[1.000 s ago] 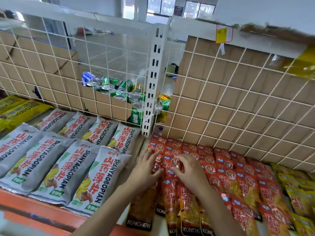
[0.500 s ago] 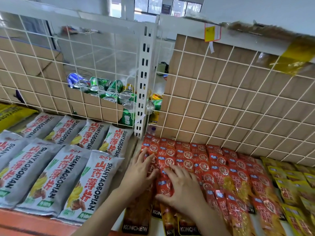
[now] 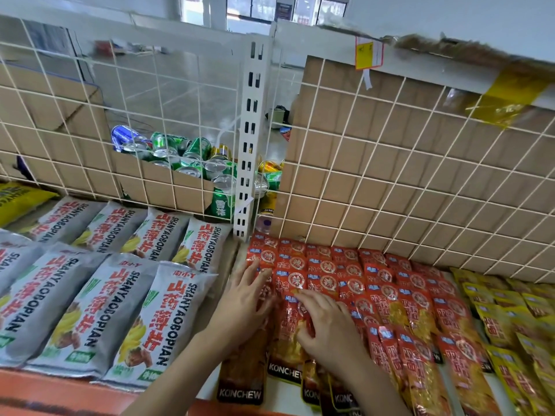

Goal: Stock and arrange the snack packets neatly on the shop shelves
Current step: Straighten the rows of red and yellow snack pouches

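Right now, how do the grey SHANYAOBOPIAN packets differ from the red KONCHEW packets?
Grey SHANYAOBOPIAN packets are wide, puffy; red KONCHEW packets narrow, flat. Grey lie side by side; red overlap like shingles. Left hand and right hand rest on red, not grey. Both kinds lie label-up.

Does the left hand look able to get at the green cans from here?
Probably not. The left hand lies flat on the red packets, in front of the wire grid, while the green cans sit behind it; the mesh openings look too tight for a hand.
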Demonstrator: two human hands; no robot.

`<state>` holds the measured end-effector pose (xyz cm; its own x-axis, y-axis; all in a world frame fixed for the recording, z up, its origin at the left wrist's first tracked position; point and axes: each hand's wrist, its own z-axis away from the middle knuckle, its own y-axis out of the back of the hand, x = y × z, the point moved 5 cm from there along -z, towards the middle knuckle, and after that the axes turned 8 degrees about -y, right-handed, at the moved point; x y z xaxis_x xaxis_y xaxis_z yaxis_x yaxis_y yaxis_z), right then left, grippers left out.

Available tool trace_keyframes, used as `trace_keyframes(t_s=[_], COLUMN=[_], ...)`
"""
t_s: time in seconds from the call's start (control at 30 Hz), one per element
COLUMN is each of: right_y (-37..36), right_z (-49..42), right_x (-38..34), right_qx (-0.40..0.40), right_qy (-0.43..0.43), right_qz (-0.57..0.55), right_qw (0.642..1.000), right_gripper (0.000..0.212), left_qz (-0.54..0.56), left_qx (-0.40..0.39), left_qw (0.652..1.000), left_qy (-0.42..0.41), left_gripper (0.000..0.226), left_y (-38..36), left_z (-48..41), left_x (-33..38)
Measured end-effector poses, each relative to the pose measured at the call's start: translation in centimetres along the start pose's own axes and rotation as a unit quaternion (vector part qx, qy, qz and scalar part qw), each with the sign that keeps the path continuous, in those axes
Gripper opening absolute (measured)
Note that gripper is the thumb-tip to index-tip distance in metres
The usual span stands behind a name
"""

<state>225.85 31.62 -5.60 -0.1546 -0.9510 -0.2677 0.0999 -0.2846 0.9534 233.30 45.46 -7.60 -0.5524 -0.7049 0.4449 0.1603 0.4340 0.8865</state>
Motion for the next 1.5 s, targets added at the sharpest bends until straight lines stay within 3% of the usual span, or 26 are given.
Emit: trace_keyframes(t_s=[0.27,0.47,0.8,1.27,1.5], right_y=[0.8,1.2,2.6,1.9,2.9], right_z=[-0.8,-2.7,-4.3,-6.0,-7.3], right_x=[0.5,0.4,0.5,0.2,0.9], right_qx=[0.069,0.034,0.056,0.039,0.099], right_qy=[-0.026,-0.072,-0.065,-0.039,-0.049], right_qz=[-0.041,-0.014,-0.131,-0.139,-0.074], right_qw=[0.996,0.997,0.988,0.989,0.991], right_gripper=[0.043,0.038,0.01,0.009,0.023], left_qz=[-0.029,-0.113,-0.156,-0.167,-0.192], left_qx=[0.025,0.005,0.026,0.051,0.068], left_qw=[0.998,0.991,0.986,0.982,0.965], left_qy=[-0.05,-0.065,-0.058,-0.072,-0.162], left_gripper=[0.086,0.058,0.058,0.056,0.054], left_y=[-0.2,-1.1,-2.0,-1.8,-1.3], left_z=[1.5,3.7,4.4,4.5,4.2], left_x=[0.5,0.7,0.4,0.7,2.9])
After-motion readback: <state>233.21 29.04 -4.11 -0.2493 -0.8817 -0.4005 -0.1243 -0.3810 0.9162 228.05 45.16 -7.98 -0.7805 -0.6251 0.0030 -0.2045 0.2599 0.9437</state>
